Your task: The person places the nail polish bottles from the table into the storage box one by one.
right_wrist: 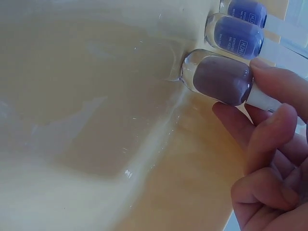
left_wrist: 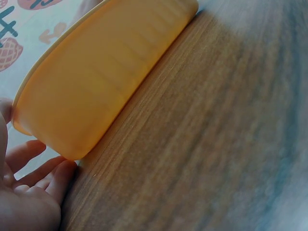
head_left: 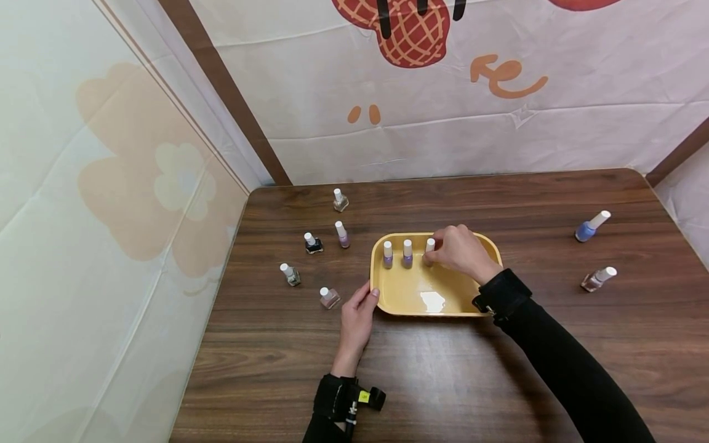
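Observation:
A yellow tray (head_left: 437, 301) stands on the wooden table, with two purple nail polish bottles (head_left: 407, 254) upright along its far side. My right hand (head_left: 458, 252) reaches into the tray and pinches a third nail polish bottle (right_wrist: 221, 79) by its white cap. In the right wrist view that bottle is a muted mauve, beside the two purple ones. My left hand (head_left: 357, 317) holds the tray's near left corner, its thumb at the rim. From the left wrist view, its other fingers (left_wrist: 61, 175) touch the outside of the tray wall.
Left of the tray stand several polish bottles: a clear one (head_left: 340, 200), a purple one (head_left: 342, 235), a black one (head_left: 313, 243), a grey-green one (head_left: 290, 275) and a pinkish one (head_left: 329, 298). On the right are a blue bottle (head_left: 591, 226) and a brownish bottle (head_left: 598, 279).

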The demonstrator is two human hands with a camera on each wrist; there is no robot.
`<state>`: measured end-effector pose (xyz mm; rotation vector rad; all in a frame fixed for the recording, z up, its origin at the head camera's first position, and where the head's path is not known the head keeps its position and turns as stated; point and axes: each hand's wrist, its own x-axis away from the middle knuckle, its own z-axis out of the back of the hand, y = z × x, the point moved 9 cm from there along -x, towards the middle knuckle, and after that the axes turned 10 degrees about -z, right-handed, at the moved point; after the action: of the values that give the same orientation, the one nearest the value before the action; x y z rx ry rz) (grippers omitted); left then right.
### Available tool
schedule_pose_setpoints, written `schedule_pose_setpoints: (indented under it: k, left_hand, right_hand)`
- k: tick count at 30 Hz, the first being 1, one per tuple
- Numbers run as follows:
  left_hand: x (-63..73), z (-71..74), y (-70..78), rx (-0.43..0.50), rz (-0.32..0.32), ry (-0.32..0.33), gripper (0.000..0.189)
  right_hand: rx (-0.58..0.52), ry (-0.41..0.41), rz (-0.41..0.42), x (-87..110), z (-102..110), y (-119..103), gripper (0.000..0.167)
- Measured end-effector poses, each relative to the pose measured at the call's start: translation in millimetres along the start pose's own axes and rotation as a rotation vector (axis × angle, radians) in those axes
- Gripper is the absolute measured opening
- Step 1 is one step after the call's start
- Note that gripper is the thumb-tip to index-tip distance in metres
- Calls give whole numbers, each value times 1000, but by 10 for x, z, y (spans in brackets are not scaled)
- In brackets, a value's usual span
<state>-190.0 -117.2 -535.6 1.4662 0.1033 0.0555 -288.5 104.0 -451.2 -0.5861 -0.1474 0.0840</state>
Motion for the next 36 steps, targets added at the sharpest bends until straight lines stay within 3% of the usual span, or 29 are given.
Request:
schedule_pose_setpoints:
  k: [15,27,36]
  left_hand:
    - [-9,0,34,-10,-42,-1,44]
    - [-5,3,-7,-22,13,-3,43]
    - [87,6,397,-43,4,-29,42]
  right_hand:
    - [8,-23,4,7,11,-20,17]
    - [29,-11,5,10,14,-31,18]
    - [29,-15,-10,5,14,-18,18]
